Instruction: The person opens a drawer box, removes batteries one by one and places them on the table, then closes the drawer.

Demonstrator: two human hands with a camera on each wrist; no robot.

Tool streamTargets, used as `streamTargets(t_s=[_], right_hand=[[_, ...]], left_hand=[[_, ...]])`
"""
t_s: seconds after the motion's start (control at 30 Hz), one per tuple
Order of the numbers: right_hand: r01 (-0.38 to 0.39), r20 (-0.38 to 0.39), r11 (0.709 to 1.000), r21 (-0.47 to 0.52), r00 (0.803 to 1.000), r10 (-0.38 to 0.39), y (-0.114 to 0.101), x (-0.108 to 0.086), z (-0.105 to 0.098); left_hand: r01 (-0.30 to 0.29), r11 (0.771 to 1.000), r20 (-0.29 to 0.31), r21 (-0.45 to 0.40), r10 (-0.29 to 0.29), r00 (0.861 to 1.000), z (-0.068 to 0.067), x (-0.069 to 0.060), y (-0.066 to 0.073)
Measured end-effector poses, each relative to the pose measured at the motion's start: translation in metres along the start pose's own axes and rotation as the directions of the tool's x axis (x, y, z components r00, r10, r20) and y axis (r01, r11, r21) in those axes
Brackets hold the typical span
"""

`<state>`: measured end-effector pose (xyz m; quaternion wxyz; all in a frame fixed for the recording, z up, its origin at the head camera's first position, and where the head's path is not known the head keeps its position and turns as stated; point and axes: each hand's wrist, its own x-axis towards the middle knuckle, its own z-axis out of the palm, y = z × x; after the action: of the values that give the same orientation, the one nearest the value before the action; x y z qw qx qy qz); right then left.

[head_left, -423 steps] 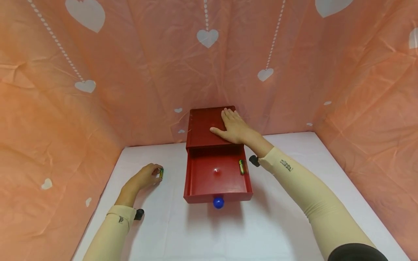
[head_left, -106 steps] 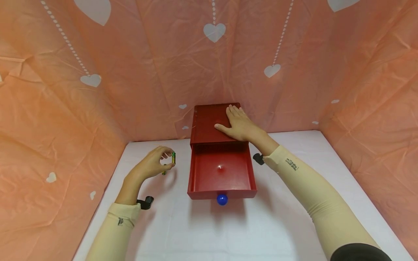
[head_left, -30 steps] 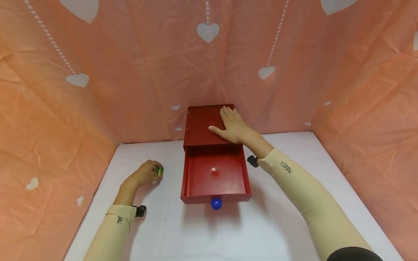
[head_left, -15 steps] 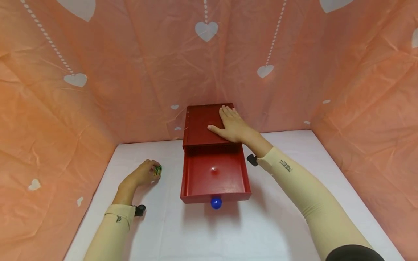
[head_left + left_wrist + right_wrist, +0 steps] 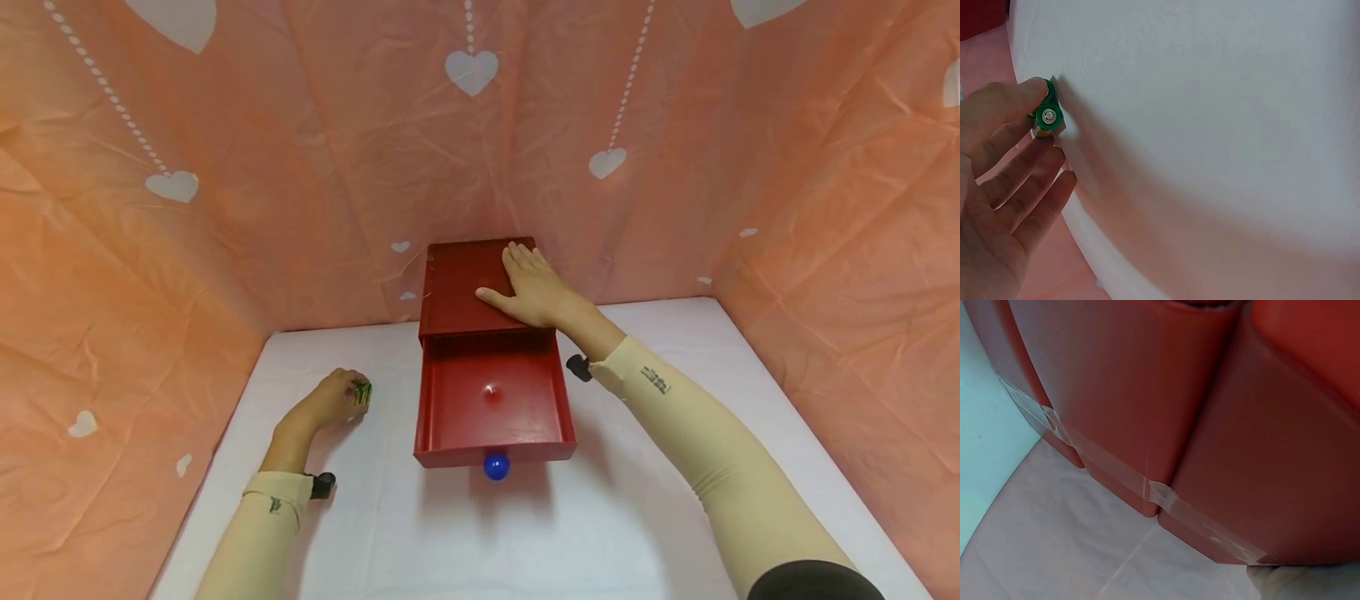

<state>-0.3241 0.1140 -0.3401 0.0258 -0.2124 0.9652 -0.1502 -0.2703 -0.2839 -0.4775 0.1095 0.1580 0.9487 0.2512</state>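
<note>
My left hand pinches green-and-gold batteries between thumb and fingers at the white surface, left of the red box. In the left wrist view, two battery ends show side by side; one battery faces the camera beneath the thumb of the left hand. My right hand lies flat with spread fingers on the box top. Below it the red drawer is pulled out, with nothing in it and a blue ball knob on its front.
A white cloth covers the table. Orange-pink sheets with white hearts stand behind and at both sides. In the right wrist view, clear tape runs along the side of the red box.
A battery was in the drawer at its right side in the oldest frame and is gone from there. The left hand, then holding one battery, now holds two side by side. The right hand stays on the box.
</note>
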Motion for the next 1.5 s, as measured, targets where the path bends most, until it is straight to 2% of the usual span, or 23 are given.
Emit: streamTargets(t_s=[0.13, 0.4, 0.57, 0.8, 1.0, 1.3, 1.5], right_hand=[[-0.001, 0.002, 1.000, 0.001, 1.000, 0.001, 0.001, 0.001, 0.001], [-0.006, 0.000, 1.000, 0.010, 1.000, 0.006, 0.000, -0.001, 0.001], [-0.008, -0.002, 1.000, 0.008, 1.000, 0.008, 0.002, -0.001, 0.002], [-0.010, 0.007, 1.000, 0.006, 1.000, 0.010, 0.002, -0.001, 0.002], [-0.007, 0.005, 1.000, 0.001, 1.000, 0.007, 0.003, -0.001, 0.002], [0.000, 0.004, 1.000, -0.002, 1.000, 0.000, 0.001, 0.000, 0.000], [-0.002, 0.001, 1.000, -0.002, 1.000, 0.002, 0.001, 0.001, 0.000]], left_hand=[[-0.002, 1.000, -0.008, -0.010, 0.001, 1.000, 0.001, -0.001, 0.002], [0.015, 1.000, -0.061, 0.008, -0.015, 0.998, 0.005, -0.003, 0.003], [-0.012, 1.000, -0.096, -0.013, 0.011, 0.995, 0.004, -0.006, 0.008], [-0.085, 0.993, -0.107, -0.079, 0.076, 0.991, 0.002, -0.016, 0.024], [-0.160, 0.981, -0.147, -0.113, 0.143, 0.979, 0.002, -0.023, 0.041], [-0.188, 0.973, -0.212, -0.138, 0.156, 0.965, -0.003, -0.031, 0.062], [-0.177, 0.968, -0.249, -0.176, 0.130, 0.960, -0.009, -0.036, 0.075]])
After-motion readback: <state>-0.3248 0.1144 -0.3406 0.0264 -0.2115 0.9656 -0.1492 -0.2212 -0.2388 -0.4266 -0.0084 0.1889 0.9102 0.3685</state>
